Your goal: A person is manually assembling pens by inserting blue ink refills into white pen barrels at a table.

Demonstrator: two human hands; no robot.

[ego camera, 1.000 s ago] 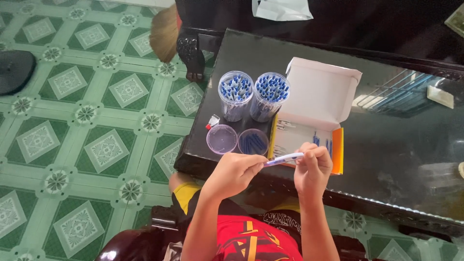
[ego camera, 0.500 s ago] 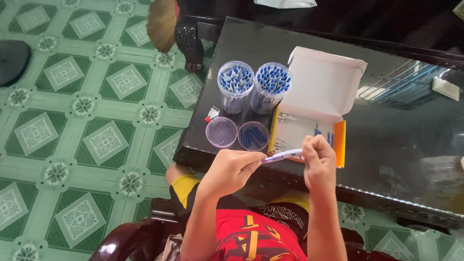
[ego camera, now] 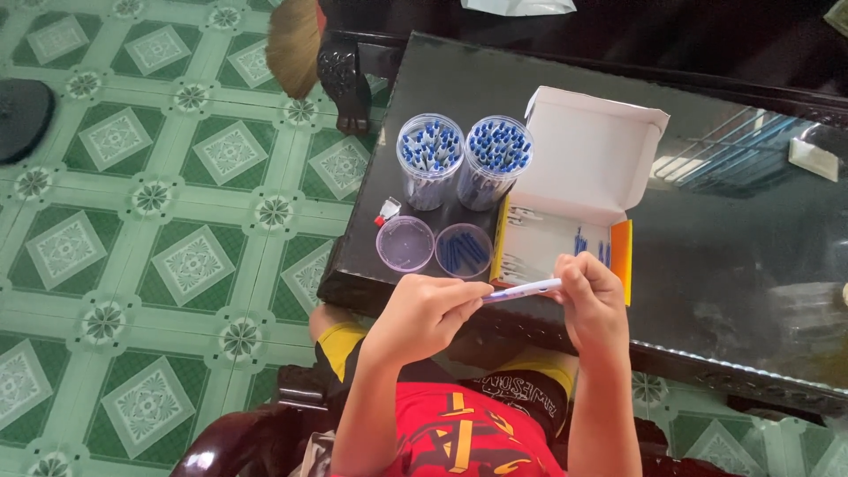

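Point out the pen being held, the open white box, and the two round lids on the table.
pen [ego camera: 523,290], head view, middle of barrel.
open white box [ego camera: 592,150], head view, inside of raised flap.
clear lid [ego camera: 405,243], head view, centre.
blue-tinted lid [ego camera: 464,251], head view, centre.

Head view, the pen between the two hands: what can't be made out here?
- Both ends of the pen: covered by the fingers of the left hand and right hand.
- Loose pieces in the open box: too small to tell.
- Object at the table's right edge: blurred by glare on the glass.
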